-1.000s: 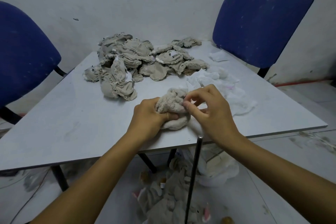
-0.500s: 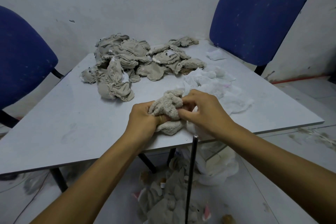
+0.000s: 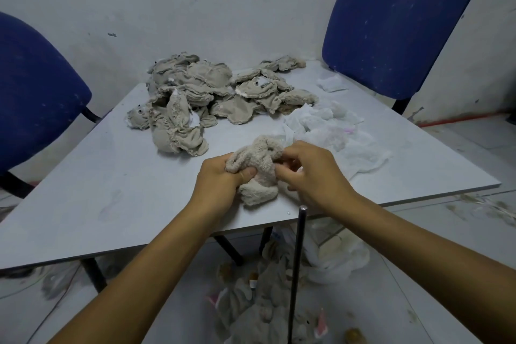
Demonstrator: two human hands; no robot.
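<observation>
A small beige plush toy (image 3: pixel 258 167) lies near the front edge of the grey table (image 3: pixel 111 190). My left hand (image 3: pixel 220 179) grips its left side, thumb pressed into the fabric. My right hand (image 3: pixel 310 173) is at the toy's right side with fingers curled and pinching at it. Behind, a heap of flat beige plush skins (image 3: pixel 212 95) covers the table's far middle. A pile of white stuffing (image 3: pixel 332 134) spreads just right of the toy.
Two blue chairs stand at the table, one left (image 3: pixel 36 98) and one back right (image 3: pixel 396 22). A thin black rod (image 3: pixel 296 268) stands upright below the front edge. More plush toys (image 3: pixel 259 313) and a white bag (image 3: pixel 337 260) lie on the floor.
Both hands have kept hold of the toy and worked it. The right hand's fingers moved in closer against the toy's right side. The toy's bunched top shifted slightly.
</observation>
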